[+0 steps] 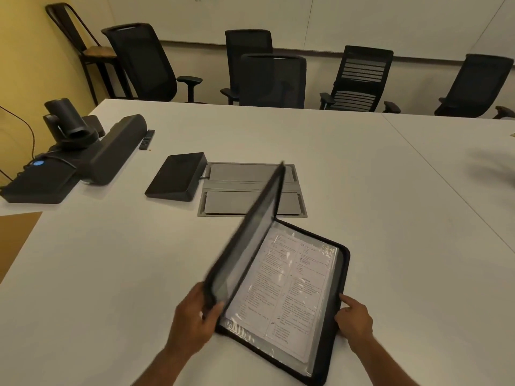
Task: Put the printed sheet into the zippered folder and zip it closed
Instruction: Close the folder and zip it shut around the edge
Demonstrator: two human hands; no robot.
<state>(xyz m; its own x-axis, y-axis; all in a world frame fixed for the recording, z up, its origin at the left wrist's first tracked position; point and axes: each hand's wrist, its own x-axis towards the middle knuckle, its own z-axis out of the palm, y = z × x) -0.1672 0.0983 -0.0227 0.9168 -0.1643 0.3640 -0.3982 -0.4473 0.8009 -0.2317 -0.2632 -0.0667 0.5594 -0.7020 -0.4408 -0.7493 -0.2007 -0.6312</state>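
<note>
Left grip: the left hand [192, 321] curls thumb and fingers round the near corner of the folder's raised cover [245, 232], pinching it; the fingertips behind the cover are hidden.
Right grip: the right hand [355, 320] rests against the right edge of the folder's lower half with its index finger straight along the zip border and nothing enclosed; the other fingers are partly hidden under the hand.
Folder: the zippered folder [341, 277] is black, fabric-edged, with rounded corners; its lower half lies flat near the near edge of the tabletop [111, 260], and the cover stands tilted up on its left side, blurred. The near corner is cut off by the picture's bottom edge.
Sheet: the printed sheet [289, 285] lies inside the lower half under a glossy clear sleeve that shows crinkled glare; the text is dense, in two columns, too small to read.
Tabletop: smooth, matt white, with a seam running diagonally on the right.
Middle: a grey metal cable hatch [237, 201], rectangular, partly hidden behind the cover; just left of it a black wedge-shaped touch panel [175, 176].
Left edge: a long dark speaker bar [117, 149], a cylindrical camera [67, 121], a slim remote [147, 139].
Far side: black mesh office chairs [273, 79].
Right edge: a pale blur, not identifiable.
</note>
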